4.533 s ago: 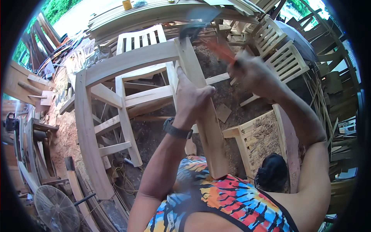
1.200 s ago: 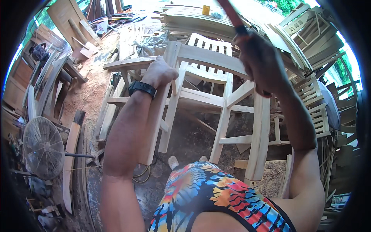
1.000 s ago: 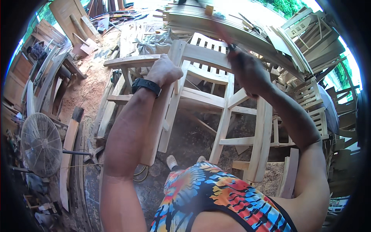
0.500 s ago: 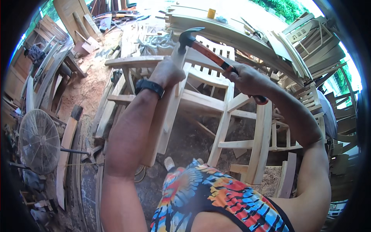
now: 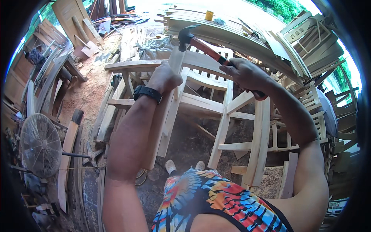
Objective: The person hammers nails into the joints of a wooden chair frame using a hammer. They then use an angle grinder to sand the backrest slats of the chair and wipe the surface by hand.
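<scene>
We note the hammer [image 5: 201, 44], clenched in our right hand [image 5: 243, 73], has dropped onto the wooden post [image 5: 176, 65]; our left hand [image 5: 164, 77] grips that post just below, so nailing continues.

Bright daylight overexposes the top, the ground lies in soft shade, and fisheye distortion bends the dark-vignetted edges.

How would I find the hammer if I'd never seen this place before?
Look for the big unpainted wooden chair frame in the middle of the yard. Above its top rail, the right hand grips a hammer, beside the left hand on an upright board. It is the only thing with a dark metal head and an orange-red handle; everything around it is pale bare wood.
</scene>
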{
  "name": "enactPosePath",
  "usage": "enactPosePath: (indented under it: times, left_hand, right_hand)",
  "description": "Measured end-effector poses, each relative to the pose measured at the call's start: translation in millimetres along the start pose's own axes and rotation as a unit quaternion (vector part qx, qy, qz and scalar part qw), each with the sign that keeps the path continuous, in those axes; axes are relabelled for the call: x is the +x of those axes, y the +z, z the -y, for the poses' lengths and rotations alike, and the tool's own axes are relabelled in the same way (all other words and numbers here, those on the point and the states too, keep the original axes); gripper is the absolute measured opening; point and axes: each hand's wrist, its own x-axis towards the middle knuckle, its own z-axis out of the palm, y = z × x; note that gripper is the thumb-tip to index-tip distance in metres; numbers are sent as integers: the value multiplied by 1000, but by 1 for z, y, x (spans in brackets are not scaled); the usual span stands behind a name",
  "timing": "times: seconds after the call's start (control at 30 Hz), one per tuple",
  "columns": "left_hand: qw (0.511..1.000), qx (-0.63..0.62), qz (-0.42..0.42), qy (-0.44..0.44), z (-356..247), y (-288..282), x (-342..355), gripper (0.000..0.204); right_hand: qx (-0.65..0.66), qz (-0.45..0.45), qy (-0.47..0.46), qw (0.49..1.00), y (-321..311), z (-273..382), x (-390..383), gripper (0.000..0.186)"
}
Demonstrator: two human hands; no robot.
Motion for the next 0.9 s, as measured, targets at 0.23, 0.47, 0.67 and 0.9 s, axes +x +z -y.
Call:
enactPosePath:
  times: [0.23,0.47,0.67,0.9]
  left_hand:
    - [1000,15,-20,-16,4,-2,-4,71]
    - [999,11,19,30,7,-3,4,71]
    - [1000,9,-4,-16,0,-2,1,76]
    - [999,17,-22,16,14,2,9,79]
  right_hand:
    - [175,-283,-165,929,-18,19,-17,41]
    - [11,9,51,999,-2,4,4,52]
    - [129,-224,-58,964,-17,19,-1,55]
    - [4,32,82,996,-10,23,6,47]
